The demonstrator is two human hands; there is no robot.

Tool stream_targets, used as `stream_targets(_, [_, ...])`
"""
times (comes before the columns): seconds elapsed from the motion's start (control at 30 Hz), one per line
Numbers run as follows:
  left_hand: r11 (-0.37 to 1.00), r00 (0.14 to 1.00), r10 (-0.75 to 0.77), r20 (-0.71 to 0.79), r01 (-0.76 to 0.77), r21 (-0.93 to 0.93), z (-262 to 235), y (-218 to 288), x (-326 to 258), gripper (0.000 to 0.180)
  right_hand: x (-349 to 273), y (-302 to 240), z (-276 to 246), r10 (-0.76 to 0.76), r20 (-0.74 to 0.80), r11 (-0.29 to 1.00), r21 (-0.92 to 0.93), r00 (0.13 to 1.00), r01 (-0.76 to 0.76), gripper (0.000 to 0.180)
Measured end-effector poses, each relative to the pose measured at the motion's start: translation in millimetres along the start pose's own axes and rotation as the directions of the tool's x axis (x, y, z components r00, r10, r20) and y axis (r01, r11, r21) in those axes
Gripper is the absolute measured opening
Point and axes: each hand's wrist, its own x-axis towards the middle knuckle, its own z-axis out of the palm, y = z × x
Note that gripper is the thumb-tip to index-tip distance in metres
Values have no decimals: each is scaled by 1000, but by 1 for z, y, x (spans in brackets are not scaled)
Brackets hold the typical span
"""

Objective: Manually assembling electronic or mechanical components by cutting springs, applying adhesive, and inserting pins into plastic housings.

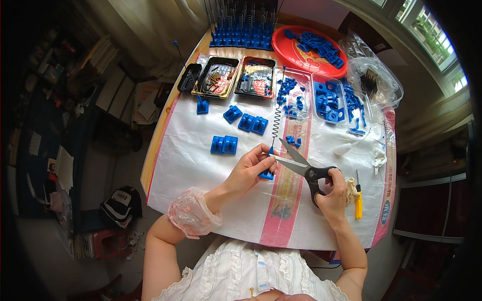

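Spring piece [276,123] pinched in left hand [247,170]; right hand [334,197] curled through scissors [311,173].

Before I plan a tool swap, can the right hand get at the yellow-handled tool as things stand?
Probably not right away: the right hand is near the yellow-handled tool but holds the scissors. Otherwise the way looks free: the beige bundle beside the tool leaves it largely uncovered.

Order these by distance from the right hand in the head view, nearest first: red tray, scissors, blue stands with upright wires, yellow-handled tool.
1. Scissors, held in the right hand.
2. Yellow-handled tool, just right of the hand.
3. Red tray, far ahead, slightly left.
4. Blue stands with upright wires, far ahead, left of the tray.
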Motion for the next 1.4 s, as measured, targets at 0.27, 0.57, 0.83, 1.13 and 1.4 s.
stream_targets(0.27, [999,999,41,2,-41,32,2,-2,0,21,0,0,1,74,15,995,64,997,-75,46])
stream_targets(0.57, [930,992,124,-10,-113,350,5,-1,0,34,-1,1,1,12,14,1000,-10,1000,-12,47])
stream_targets(0.83, [914,987,155,-28,-133,383,6,0,-1,29,-1,1,0,6,17,1000,-20,1000,-5,48])
stream_targets(1.13, [924,988,157,-15,-141,354,2,-3,1,25,1,-4,0,5,5,1000,5,1000,-5,44])
stream_targets(1.4, [979,995,102,-6,-100,178,0,-4,2,23,-2,-4,2,77,37,995,57,996,-79,44])
